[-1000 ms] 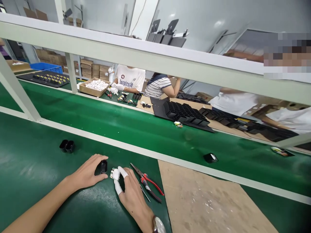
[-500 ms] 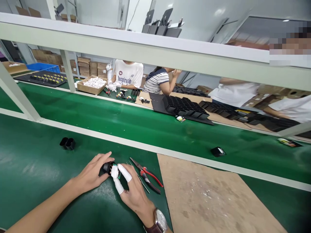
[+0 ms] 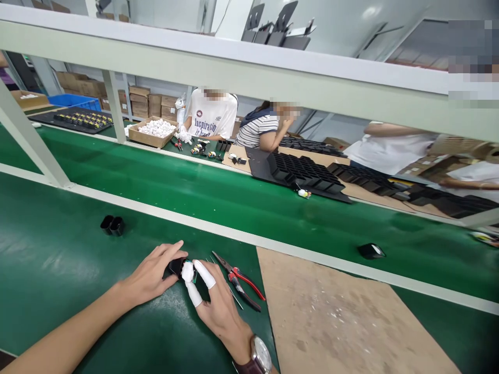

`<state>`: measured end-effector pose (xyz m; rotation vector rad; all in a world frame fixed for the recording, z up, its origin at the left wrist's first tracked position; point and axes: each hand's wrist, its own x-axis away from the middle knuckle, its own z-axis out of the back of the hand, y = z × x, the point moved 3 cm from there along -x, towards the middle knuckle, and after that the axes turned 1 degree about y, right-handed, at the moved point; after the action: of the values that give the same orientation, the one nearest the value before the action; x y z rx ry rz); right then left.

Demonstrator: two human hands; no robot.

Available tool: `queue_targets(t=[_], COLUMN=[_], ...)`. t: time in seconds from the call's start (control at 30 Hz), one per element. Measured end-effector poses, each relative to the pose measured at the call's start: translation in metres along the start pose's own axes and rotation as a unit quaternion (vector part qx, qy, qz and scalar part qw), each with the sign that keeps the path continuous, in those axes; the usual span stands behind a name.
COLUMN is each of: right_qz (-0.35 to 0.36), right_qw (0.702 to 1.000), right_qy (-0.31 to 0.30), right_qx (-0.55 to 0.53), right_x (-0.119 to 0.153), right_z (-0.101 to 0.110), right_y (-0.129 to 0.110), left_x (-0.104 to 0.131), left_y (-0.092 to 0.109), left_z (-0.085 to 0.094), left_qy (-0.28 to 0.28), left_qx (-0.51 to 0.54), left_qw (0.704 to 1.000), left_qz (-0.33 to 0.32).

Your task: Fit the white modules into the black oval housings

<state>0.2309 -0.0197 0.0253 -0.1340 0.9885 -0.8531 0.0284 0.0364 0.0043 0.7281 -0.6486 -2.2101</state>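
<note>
Brought together since a second ago: white-topped circuit board (image 3: 188,271) now meets the mouth of the black case (image 3: 175,266) — toward the surface's (image 3: 117,343) far edge. Left hand (image 3: 154,272) pinches the case, right hand (image 3: 220,306) the board; keeping them aligned while pushing should avoid snagging.

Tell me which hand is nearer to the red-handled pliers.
Right. The right hand is just left of the pliers, with its covered fingertips at a small white-topped part. The left hand is farther left, beyond that part, holding a black cup.
</note>
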Motion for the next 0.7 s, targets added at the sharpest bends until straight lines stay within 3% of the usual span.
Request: queue_targets(t=[0.7], right_qz=[-0.024], right_qw=[0.999], right_qy=[-0.046], right_qx=[0.009], right_x=[0.0026], right_z=[-0.0005], right_y=[0.0041], left_x=[-0.0006], left_y=[0.0006], left_z=[-0.0042], left_qy=[-0.024], left_qx=[-0.010], left_qw=[0.999], left_qz=[0.019])
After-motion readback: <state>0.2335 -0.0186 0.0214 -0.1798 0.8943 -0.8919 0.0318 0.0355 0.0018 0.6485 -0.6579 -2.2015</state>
